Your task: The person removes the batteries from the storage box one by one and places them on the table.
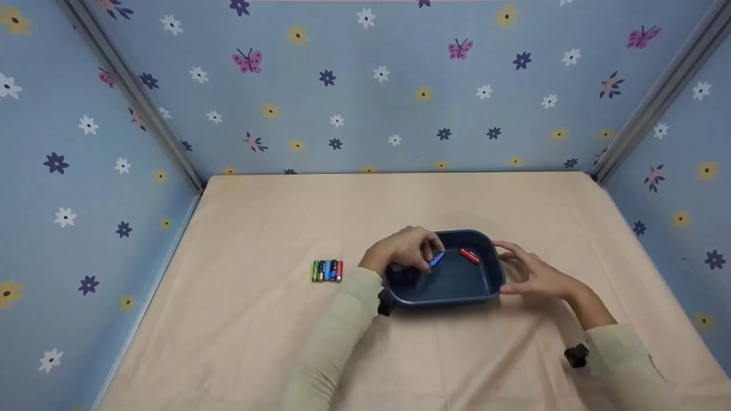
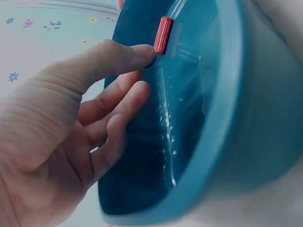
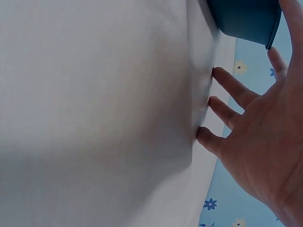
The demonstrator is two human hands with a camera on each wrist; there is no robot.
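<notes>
A dark blue rectangular bin [image 1: 460, 285] stands on the table between both hands. My left hand [image 1: 405, 248] reaches over its left side and pinches a blue battery [image 1: 437, 259] between thumb and fingertips, inside the bin. In the left wrist view the thumb [image 2: 125, 56] mostly hides that battery. A red battery [image 1: 469, 256] lies on the bin floor toward the back right. My right hand [image 1: 537, 277] is at the bin's right side, fingers spread, with the thumb and a finger at the rim. The right wrist view shows its other fingers [image 3: 232, 87] extended.
Left of the bin, several batteries [image 1: 327, 271] in green, black, blue and red lie side by side in a row. A pale cloth covers the table [image 1: 257, 342]. Flower-patterned panels [image 1: 371, 114] border the back and both sides.
</notes>
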